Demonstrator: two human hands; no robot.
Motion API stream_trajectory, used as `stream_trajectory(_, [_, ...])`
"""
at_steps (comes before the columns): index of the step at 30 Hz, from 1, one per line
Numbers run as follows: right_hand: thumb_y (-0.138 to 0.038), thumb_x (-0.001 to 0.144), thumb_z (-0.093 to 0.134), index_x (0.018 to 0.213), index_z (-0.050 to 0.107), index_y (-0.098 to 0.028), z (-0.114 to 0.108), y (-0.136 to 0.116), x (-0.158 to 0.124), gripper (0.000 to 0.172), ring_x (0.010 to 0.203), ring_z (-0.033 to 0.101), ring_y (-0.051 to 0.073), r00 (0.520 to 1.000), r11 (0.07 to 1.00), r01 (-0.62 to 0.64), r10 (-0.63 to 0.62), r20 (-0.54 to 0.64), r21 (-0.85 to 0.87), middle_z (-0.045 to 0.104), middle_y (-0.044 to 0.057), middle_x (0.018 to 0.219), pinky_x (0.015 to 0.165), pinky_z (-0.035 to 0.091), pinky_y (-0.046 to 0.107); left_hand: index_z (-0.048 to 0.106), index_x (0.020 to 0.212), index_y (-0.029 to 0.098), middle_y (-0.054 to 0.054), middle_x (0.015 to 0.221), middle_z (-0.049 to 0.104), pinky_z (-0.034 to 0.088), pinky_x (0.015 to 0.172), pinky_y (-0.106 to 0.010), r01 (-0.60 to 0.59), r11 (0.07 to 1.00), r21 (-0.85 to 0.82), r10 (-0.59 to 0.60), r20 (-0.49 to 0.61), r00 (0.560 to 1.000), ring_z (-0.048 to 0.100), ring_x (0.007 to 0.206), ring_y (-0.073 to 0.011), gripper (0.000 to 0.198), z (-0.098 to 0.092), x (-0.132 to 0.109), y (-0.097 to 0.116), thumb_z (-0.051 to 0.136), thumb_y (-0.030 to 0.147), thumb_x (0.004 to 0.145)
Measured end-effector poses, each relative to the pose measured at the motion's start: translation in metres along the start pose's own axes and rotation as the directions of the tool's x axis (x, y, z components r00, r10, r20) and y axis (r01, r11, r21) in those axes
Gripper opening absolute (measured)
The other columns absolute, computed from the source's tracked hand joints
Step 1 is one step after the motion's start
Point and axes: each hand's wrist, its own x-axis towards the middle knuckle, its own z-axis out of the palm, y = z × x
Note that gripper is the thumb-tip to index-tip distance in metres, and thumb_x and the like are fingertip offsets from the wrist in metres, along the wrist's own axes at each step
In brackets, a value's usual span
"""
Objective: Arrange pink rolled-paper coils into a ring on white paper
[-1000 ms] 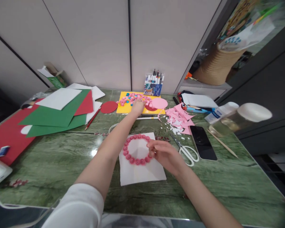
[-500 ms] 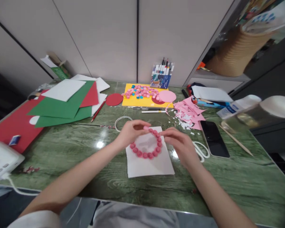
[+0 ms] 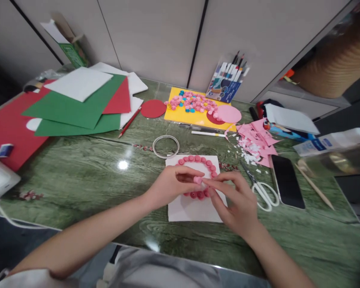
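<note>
My left hand [image 3: 174, 182] pinches a small pink paper roll [image 3: 197, 180] between thumb and fingers, above a white paper sheet [image 3: 183, 212]. My right hand [image 3: 238, 200] is closed in front of it, fingertips meeting at the roll's near side. A small whitish bit shows at those fingertips, too blurred to name. Under both hands a ring of dark pink paper rolls [image 3: 197, 159] lies on the sheet; its left part and some of its right side are hidden by my hands. Beyond the sheet lies a pale round hoop [image 3: 166, 136].
Loose pink, blue and yellow rolls [image 3: 195, 102] sit on a yellow card [image 3: 177, 114]. White-handled scissors [image 3: 265, 196], a phone [image 3: 288, 182] and a wooden stick [image 3: 315, 186] lie to the right, below pink paper scraps [image 3: 255, 136]. Green sheets [image 3: 75, 110] and a red pencil [image 3: 129, 122] are at left.
My left hand has moved from the ring's far edge to over its middle with the pink roll. My right hand has come in to meet it. The view has shifted and tilted.
</note>
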Motion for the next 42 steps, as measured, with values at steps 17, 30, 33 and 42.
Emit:
stream_trajectory(17, [-0.004,0.071,0.056,0.112,0.058,-0.028,0.002,0.002,-0.002,0.047,0.087,0.053,0.018,0.999,1.0,0.004,-0.004,0.045,-0.002,0.053,0.005,0.092,0.074,0.043,0.037,0.069,0.089,0.022,-0.001,0.084,0.07,0.053,0.067,-0.025,-0.027,0.999,0.027,0.027,0.0,1.0,0.064,0.073,-0.013,0.025,0.0,-0.001,-0.003,0.072,0.023,0.064])
stream_trajectory(30, [-0.005,0.071,0.056,0.114,0.057,-0.026,0.007,0.001,-0.003,0.048,0.085,0.054,0.018,0.999,0.999,0.032,-0.03,0.031,-0.041,0.055,0.005,0.09,0.073,0.044,0.036,0.068,0.094,0.018,-0.003,0.085,0.069,0.05,0.064,-0.023,-0.013,0.996,0.09,0.016,-0.029,0.999,0.061,0.072,-0.0129,0.03,0.0,-0.002,-0.001,0.071,0.028,0.065])
stream_trajectory(33, [-0.005,0.072,0.055,0.12,0.053,-0.026,0.012,0.003,-0.005,0.052,0.084,0.054,0.018,0.997,0.991,0.072,-0.069,0.032,-0.11,0.055,0.005,0.089,0.074,0.042,0.035,0.068,0.094,0.019,-0.003,0.085,0.068,0.049,0.064,-0.024,-0.041,0.992,0.123,0.049,-0.064,0.997,0.061,0.074,-0.0133,0.028,0.0,-0.001,-0.002,0.068,0.027,0.068])
stream_trajectory(42, [-0.012,0.075,0.055,0.122,0.05,-0.022,0.024,0.009,-0.006,0.048,0.074,0.054,0.015,0.983,0.849,0.18,-0.165,0.075,-0.496,0.061,0.004,0.085,0.073,0.033,0.035,0.054,0.118,0.018,-0.006,0.099,0.065,0.048,0.074,-0.027,-0.018,0.997,-0.071,0.011,-0.103,0.995,0.06,0.085,-0.0145,0.047,0.002,-0.004,0.004,0.059,0.015,0.072])
